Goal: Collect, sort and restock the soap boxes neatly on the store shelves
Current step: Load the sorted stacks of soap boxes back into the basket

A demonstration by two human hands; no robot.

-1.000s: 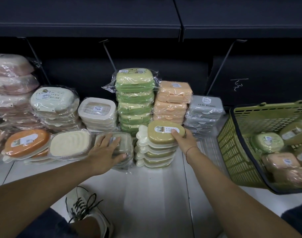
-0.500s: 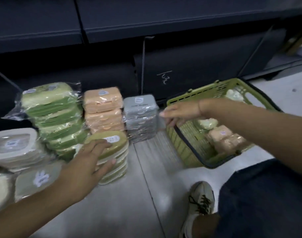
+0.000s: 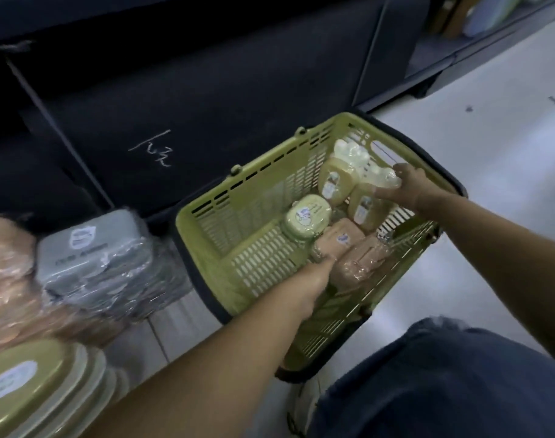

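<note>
Green basket [image 3: 254,200]: right hand [image 3: 408,188] grips an olive box [image 3: 363,207] at its far wall; left hand [image 3: 314,276] touches a pink box [image 3: 339,238] inside, grip not discernible.

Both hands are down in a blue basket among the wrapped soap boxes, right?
Not quite: the head view shows the basket is green, not blue. The rest holds: the left hand and the right hand are both down in it among the wrapped soap boxes.
</note>
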